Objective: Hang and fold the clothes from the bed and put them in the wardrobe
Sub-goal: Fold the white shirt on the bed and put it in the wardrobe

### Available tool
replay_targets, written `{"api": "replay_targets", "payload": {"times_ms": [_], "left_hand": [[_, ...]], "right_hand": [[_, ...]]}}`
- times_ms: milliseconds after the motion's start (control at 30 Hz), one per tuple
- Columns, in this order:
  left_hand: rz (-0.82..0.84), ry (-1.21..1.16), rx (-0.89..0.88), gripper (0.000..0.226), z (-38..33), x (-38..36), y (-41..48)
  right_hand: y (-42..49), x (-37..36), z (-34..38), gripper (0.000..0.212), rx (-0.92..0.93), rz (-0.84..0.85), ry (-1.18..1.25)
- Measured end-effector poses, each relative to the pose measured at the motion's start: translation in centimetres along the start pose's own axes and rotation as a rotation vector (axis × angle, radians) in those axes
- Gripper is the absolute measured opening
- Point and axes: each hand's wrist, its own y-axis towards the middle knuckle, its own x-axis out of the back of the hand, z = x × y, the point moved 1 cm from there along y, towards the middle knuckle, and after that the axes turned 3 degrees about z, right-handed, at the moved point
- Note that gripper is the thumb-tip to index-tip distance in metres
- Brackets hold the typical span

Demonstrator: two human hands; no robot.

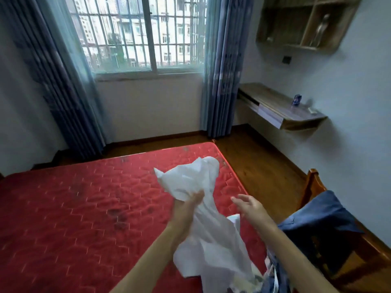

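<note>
A crumpled white garment point(191, 180) is lifted above the red quilted mattress point(74, 208). My left hand point(188, 206) grips it near its bunched upper part, and the rest of the cloth hangs down between my forearms. My right hand point(248, 206) hovers just right of the garment with fingers spread, touching nothing. A blue garment point(317, 225) lies draped over the wooden bed end at the right. More patterned cloth point(273, 271) sits at the bed's lower right corner, partly hidden by my right arm.
The wooden bed frame point(313, 182) rises at the right edge. A wall-mounted desk point(281, 111) with a small blue item stands on the right wall, a shelf unit point(304, 22) above it. Curtains flank the barred window point(143, 34). Wooden floor runs beyond the bed.
</note>
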Motion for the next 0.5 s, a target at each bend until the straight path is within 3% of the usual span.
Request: {"api": "replay_targets", "payload": {"times_ms": [67, 133, 167, 233, 300, 400, 433, 500], "left_hand": [[0.007, 0.197, -0.105, 0.039, -1.0, -1.0, -2.1], [0.061, 0.467, -0.182, 0.048, -1.8, -1.7, -4.1], [0.132, 0.643, -0.214, 0.048, -2.1, -1.6, -5.0], [0.325, 1.050, -0.190, 0.028, -3.3, -0.8, -6.4], [0.551, 1.336, -0.076, 0.019, -5.3, 1.2, -7.4], [0.846, 1.297, 0.134, 0.035, -8.7, 5.3, -8.4], [0.845, 1.163, 0.175, 0.034, -10.1, 6.3, -8.6], [0.602, 0.874, 0.067, 0.040, -12.3, 8.0, -7.9]], "right_hand": [[-0.2, -1.9, 2.9, 0.089, -0.040, 0.209, 0.272], [-0.4, -3.9, 5.2, 0.072, -0.059, 0.326, 0.401], [-0.8, -4.7, 6.3, 0.055, -0.054, 0.310, 0.360], [-0.4, -5.9, 7.6, 0.027, 0.033, 0.223, 0.119], [-0.2, -7.0, 8.4, 0.021, 0.087, 0.181, 0.010], [-0.8, -8.3, 9.4, 0.029, 0.114, 0.247, 0.072], [-0.6, -8.7, 9.6, 0.031, 0.132, 0.270, 0.096], [-1.1, -9.3, 10.9, 0.027, 0.178, 0.359, 0.126]]}}
